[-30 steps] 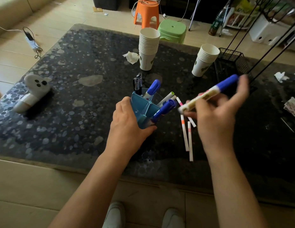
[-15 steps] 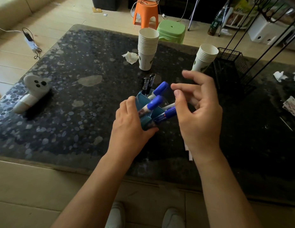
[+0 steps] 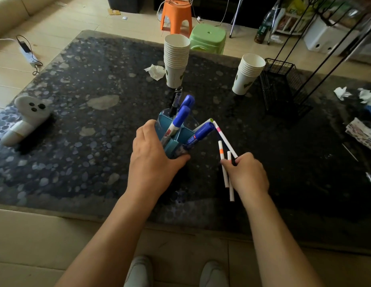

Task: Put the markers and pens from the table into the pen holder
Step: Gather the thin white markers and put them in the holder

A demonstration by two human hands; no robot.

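A blue pen holder [image 3: 181,136] stands mid-table, gripped from the near side by my left hand [image 3: 154,160]. In it stand three blue-capped markers [image 3: 181,119], a dark pen [image 3: 176,100] and a green-tipped white pen. To its right, three thin white pens lie on the dark table [image 3: 97,129]: one with a pink band [image 3: 224,139], one with an orange band [image 3: 222,160] and a plain one [image 3: 230,183]. My right hand [image 3: 247,175] rests on them, its fingertips pinching the near end of the pink-banded pen.
Two stacks of paper cups [image 3: 176,59] [image 3: 247,73] stand behind the holder. A black wire basket [image 3: 282,85] and rack stand at the right. A white ghost toy [image 3: 25,119] lies at the left. Crumpled tissues [image 3: 155,71] lie about; stools stand beyond the table.
My right hand put the blue marker into the holder, then dropped down and right onto the thin white pens. My left hand kept its hold on the holder.
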